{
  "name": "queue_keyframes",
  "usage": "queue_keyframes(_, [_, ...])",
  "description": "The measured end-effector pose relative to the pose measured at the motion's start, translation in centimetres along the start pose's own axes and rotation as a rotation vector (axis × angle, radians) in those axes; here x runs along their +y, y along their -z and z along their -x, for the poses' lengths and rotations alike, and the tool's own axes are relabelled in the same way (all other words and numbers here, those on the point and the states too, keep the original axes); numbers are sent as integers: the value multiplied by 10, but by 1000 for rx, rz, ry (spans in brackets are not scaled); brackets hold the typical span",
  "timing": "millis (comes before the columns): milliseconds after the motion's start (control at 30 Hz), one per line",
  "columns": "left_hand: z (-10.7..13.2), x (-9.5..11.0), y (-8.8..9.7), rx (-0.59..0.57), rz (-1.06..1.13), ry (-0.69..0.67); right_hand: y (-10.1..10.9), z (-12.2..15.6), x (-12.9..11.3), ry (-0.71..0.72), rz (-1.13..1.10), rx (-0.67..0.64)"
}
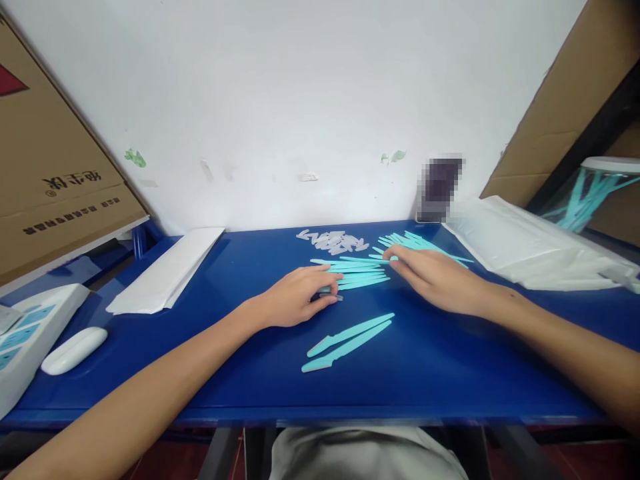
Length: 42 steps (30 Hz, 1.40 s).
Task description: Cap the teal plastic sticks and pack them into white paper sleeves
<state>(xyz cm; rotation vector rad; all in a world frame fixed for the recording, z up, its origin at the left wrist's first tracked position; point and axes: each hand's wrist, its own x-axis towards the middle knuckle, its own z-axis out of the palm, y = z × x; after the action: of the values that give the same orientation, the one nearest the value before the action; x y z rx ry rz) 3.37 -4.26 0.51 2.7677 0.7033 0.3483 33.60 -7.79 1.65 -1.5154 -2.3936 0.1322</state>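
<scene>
My left hand (295, 297) is curled at the left end of a row of turquoise eyebrow razors (363, 273). Between its thumb and fingers shows a small clear plastic cap (325, 290), partly hidden. My right hand (433, 277) pinches the end of a turquoise razor at the row's right side; fingers cover part of it. Behind that hand lies a second bunch of turquoise razors (410, 240), partly covered. Closer to me, two razors (350, 340) lie side by side, apart from the rest. A heap of translucent white caps (335, 241) sits at the back.
On the blue table (240, 373) lie white bags (167, 270) and a white earbud case (75, 350) at left, beside a white device (43, 333). Plastic bags (530, 243) and a blurred phone-like object (440, 190) are at right. A tub of razors (595, 193) stands beyond.
</scene>
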Motion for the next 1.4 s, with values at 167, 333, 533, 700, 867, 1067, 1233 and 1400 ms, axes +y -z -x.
queue_keyframes(167, [5,-5,2,29,-26,4,7,1,-9,92,3,-17])
queue_keyframes(333, [6,-5,0,100,-73,23,6,3,-12,215,10,-57])
queue_keyframes(533, [5,-2,1,128,-59,13,4,5,-14,224,15,-121])
queue_keyframes(700, [4,-3,0,138,-16,-16,-2,6,-25,301,-28,-176])
queue_keyframes(867, [6,-5,-7,178,0,-77,-9,5,-40,365,4,-152])
queue_keyframes(1067, [-1,1,2,307,25,21,-13,3,-26,371,-17,2])
queue_keyframes(1233, [-12,-39,21,590,62,391,-20,-10,-16,277,-103,124])
queue_keyframes(1400, [-17,-103,21,441,-184,466,-26,-19,-15,291,-73,33])
